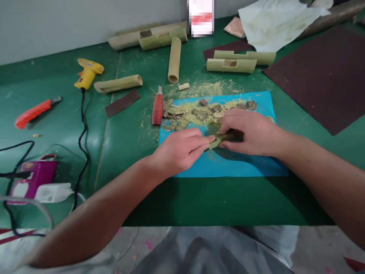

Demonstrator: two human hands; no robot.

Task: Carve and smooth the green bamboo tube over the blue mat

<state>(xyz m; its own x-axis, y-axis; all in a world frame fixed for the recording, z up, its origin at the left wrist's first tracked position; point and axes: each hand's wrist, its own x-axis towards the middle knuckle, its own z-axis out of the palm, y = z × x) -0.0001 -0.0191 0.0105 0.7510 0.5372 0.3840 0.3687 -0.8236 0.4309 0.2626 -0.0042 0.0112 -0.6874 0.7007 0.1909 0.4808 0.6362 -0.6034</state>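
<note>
One small, greenish bamboo piece [219,140] is at the front of the right hand [251,131], and that grip is pinched tight on it. The left hand [182,150] touches the piece's left end, but I can't tell if its grip squeezes too. Both are over a flat, bright blue sheet [205,165] on the shiny green counter [222,201]. Past the hands, brown and pale scraps [201,114] lie in a messy heap. A short tool with a fat red handle [157,108] lies just beside the sheet. Farther left is a yellow glue gun [87,74].
</note>
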